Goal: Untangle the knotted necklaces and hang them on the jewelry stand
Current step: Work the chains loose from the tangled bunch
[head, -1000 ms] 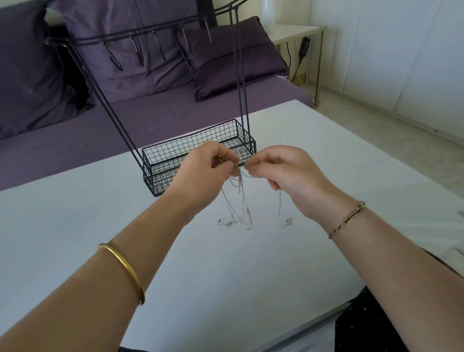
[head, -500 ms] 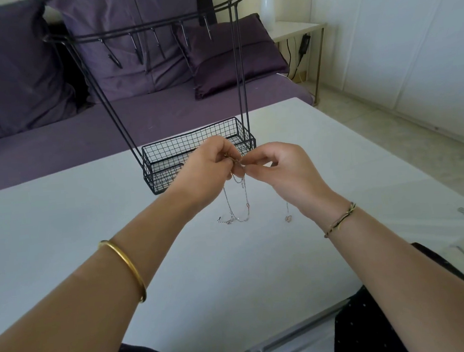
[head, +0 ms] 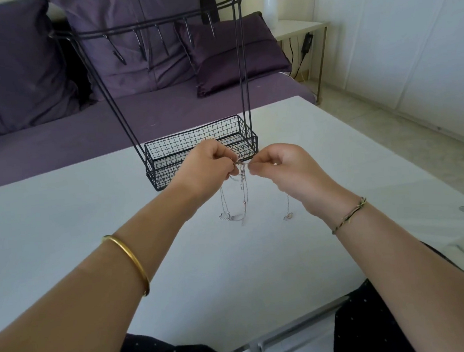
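L hand [head: 210, 163], R hand [head: 285, 168] pinch necklaces [head: 243, 194] nr stand [head: 169, 154].

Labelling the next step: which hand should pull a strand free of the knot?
Right, probably. The right hand pinches the one strand hanging apart, with a pendant at its end, while the left hand holds the tangled necklaces.

The left hand [head: 210, 163] and right hand [head: 282, 166], fingertips together a moment ago, have eased slightly apart, a short stretch of the necklaces [head: 243, 191] now showing between them.
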Demonstrator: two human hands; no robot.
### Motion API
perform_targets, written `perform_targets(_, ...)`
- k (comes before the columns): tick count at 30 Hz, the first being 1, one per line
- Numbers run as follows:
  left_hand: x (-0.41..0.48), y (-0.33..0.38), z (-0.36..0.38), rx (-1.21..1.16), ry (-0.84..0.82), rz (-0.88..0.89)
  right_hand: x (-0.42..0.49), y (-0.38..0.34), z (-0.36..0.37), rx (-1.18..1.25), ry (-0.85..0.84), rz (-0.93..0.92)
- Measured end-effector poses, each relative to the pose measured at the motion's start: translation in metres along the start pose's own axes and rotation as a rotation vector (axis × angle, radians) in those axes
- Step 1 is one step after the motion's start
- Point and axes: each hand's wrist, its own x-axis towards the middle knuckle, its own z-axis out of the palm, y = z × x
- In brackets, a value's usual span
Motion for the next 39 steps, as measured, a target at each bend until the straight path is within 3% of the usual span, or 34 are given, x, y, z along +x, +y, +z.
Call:
perform_targets(9,-0.015,0.014,0.004,-0.034,-0.024,0.007,-0.02,-0.009,-0.007,0.213,-0.064,0.087)
perform_targets(21,-0.04,0.012,0.006,-0.115,0.051,-0.024,-0.028,-0.015,0.003,-0.076,0.008,-0.114)
perform_targets(39,-0.028,0.007,0.005,-0.155,-0.021,-0.023,-0.029,-0.013,0.008,-0.269,-0.019,-0.236)
